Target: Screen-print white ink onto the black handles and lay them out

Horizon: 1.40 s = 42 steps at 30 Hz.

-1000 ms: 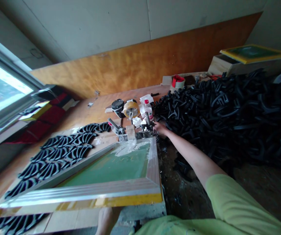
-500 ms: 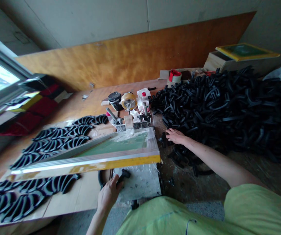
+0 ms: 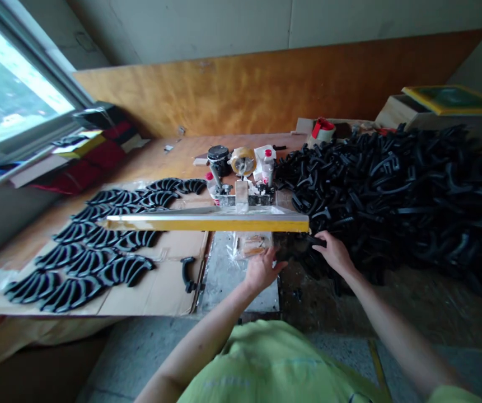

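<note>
- Right hand [image 3: 333,253]: thumb and fingertips are pinching one end of a black curved piece [image 3: 315,240]; the piece is lying at 10 o'clock from the palm, partly lost against dark surroundings.
- Left hand [image 3: 262,268]: thumb is standing apart from the fingers, with nothing visible in the grasp; the held piece is sitting at 2 o'clock from it, not touching.
- Beneath the left hand, a grey plate [image 3: 228,282] is extending; a taped patch [image 3: 252,245] with orange-brown bits is showing at 11 o'clock, just beyond the fingertips.
- A framed screen [image 3: 207,224] is standing raised nearly edge-on beyond both hands, its clamp [image 3: 242,196] showing at 12 o'clock.
- A lone black piece [image 3: 187,274] is lying on cardboard [image 3: 140,299] at 9 o'clock from the left hand; rows of similar pieces [image 3: 70,292] are fanning out farther that way.
- A heap of black pieces [image 3: 385,196] is spreading from 12 to 3 o'clock of the right hand.
</note>
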Available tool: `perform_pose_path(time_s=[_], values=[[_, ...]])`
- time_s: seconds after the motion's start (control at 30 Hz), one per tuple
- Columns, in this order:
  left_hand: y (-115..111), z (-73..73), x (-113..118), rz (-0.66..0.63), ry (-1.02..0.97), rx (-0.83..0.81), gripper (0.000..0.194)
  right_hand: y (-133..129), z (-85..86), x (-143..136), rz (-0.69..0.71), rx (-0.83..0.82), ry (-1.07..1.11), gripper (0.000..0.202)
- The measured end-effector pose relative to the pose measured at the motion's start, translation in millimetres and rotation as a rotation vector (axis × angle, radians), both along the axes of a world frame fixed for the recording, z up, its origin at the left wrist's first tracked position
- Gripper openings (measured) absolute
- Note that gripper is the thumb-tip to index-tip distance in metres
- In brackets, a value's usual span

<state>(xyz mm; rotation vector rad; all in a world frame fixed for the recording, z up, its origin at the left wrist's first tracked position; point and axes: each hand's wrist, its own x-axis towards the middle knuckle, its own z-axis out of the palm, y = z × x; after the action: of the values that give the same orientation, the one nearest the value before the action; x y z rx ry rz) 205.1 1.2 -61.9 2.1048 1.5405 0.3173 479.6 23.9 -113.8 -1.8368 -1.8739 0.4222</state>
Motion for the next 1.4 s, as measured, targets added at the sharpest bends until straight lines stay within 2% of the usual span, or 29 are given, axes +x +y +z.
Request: perform_pose_path(time_s=[0.1, 0.2, 0.33, 0.43, 0.57, 0.67, 0.8, 0.97, 1.07, 1.17, 1.3, 1.33, 1.4], values=[[-9.3, 2.6, -3.1, -0.075, -0.124, 0.042, 0.039, -8.6, -5.9, -34.2, -0.072, 0.047, 0.315, 0.026], [-27.1, -0.8, -28.4, -0.117, -0.213, -0.054, 0.027, -8.8, -8.0, -89.8, 0.045, 0.092, 0.415, 0.024], [-48.4, -12.7, -73.1, -0.034, -0.273, -0.113, 0.025, 5.7, -9.9, -158.3, 0.285, 0.149, 0.302, 0.027], [-57.0, -20.6, -105.5, 0.075, -0.296, -0.153, 0.027, 15.6, -13.1, -188.5, 0.333, 0.179, 0.161, 0.028], [-58.2, -27.4, -141.7, 0.182, -0.342, -0.186, 0.030, 16.0, -13.6, -204.5, 0.304, 0.177, -0.032, 0.032], [-52.1, -28.0, -159.9, 0.226, -0.384, -0.186, 0.031, 14.6, -10.1, -206.5, 0.317, 0.163, -0.146, 0.034], [-38.1, -23.2, -172.5, 0.260, -0.426, -0.171, 0.033, 16.6, -5.3, -205.3, 0.336, 0.127, -0.222, 0.035], [-21.8, -15.5, -178.5, 0.234, -0.473, -0.152, 0.032, 16.5, -1.2, -204.7, 0.365, 0.110, -0.294, 0.035], [-12.5, -8.3, -180.4, 0.245, -0.501, -0.117, 0.033, 15.0, 0.0, -204.7, 0.363, 0.098, -0.312, 0.036], [2.0, 7.2, -182.6, 0.315, -0.621, -0.065, 0.033, 13.8, -0.1, -205.5, 0.355, 0.082, -0.332, 0.036], [31.8, 47.5, -183.9, 0.514, -0.964, 0.141, 0.033, 12.6, 4.0, -209.5, 0.366, 0.076, -0.339, 0.036], [39.6, 59.0, -183.3, 0.541, -1.043, 0.194, 0.032, 12.5, 6.6, -209.4, 0.369, 0.083, -0.331, 0.037], [52.8, 78.8, -181.2, 0.516, -1.141, 0.221, 0.034, 13.3, 14.0, -203.3, 0.358, 0.108, -0.307, 0.038]])
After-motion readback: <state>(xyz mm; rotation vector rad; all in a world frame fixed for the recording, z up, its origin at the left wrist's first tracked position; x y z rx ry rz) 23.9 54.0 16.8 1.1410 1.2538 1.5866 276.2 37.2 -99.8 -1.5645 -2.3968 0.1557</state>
